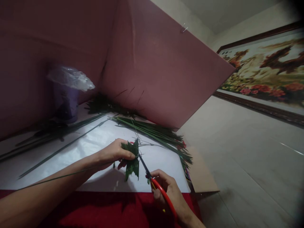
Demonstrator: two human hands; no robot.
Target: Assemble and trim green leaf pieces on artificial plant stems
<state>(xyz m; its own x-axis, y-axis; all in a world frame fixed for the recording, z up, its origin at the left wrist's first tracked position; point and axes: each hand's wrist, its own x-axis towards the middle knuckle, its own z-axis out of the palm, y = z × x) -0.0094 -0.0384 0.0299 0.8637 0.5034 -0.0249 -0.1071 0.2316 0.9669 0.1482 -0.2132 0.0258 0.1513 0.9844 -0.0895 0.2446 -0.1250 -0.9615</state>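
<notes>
My left hand [113,154] is closed on a flower stem with green leaves [131,161]; the long thin stem trails back left over my forearm. My right hand [167,190] grips red-handled shears [152,179]. Their dark blades point up-left and meet the stem just beside the leaves. Both hands work above a white sheet [95,148] laid over a red cloth [114,209].
A bundle of long green stems [156,133] with red blooms lies at the sheet's right edge. More stems [54,133] lie at left. A purple container [66,101] topped with clear plastic stands at back left. Pink boards [154,63] wall the back. A framed painting [266,69] hangs right.
</notes>
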